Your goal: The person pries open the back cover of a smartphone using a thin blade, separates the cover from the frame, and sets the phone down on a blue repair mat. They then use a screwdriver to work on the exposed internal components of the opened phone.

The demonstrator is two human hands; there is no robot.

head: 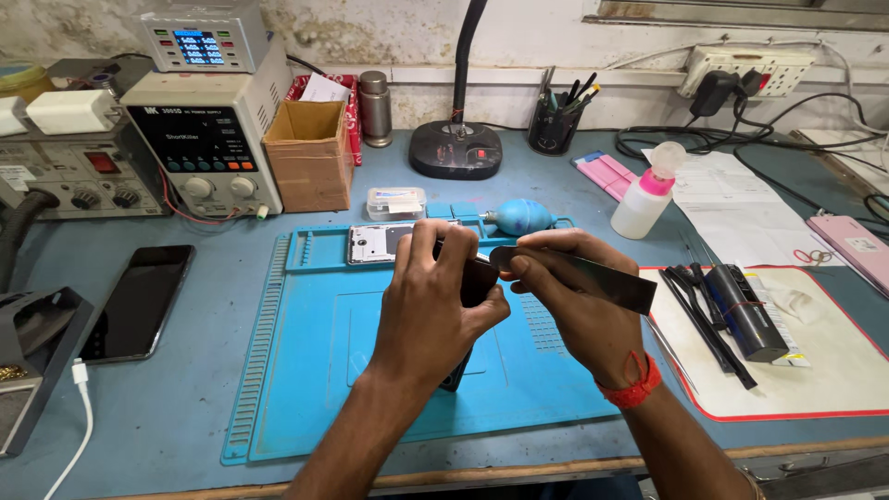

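1. Your left hand [435, 310] is closed around a small dark device [475, 282], holding it up above the blue work mat [306, 370]; most of the device is hidden behind your fingers, so only its dark upper edge and a bit of its lower end show.
2. Your right hand [574, 296] pinches a thin flat metal blade [593, 278] between thumb and fingers, with a red thread band [632, 389] on that wrist.
3. That blade's long axis runs roughly left to right, tilted a little downward toward your right; its rounded tip points left and meets the top edge of the dark device, where the two hands come together.
4. As far as it shows, the dark device stands roughly upright in your grip, long axis top to bottom, over the middle of the mat.
5. Just beyond your hands, in the mat's upper tray, lies a phone frame [375, 243] with its pale inner side up, and a blue rubber air blower [520, 217] lies beside it to the right.
6. To your right, a white sheet with a red border [815, 370] carries a dark cylindrical tool [745, 315] and black tweezers [699, 310].
7. Farther back stand a white squeeze bottle with a pink cap [648, 190], a black lamp base [456, 148] and a cardboard box [310, 153].
8. To your left, a black phone [139, 301] lies face up on the tabletop [185, 407], near a bench power supply [208, 139].
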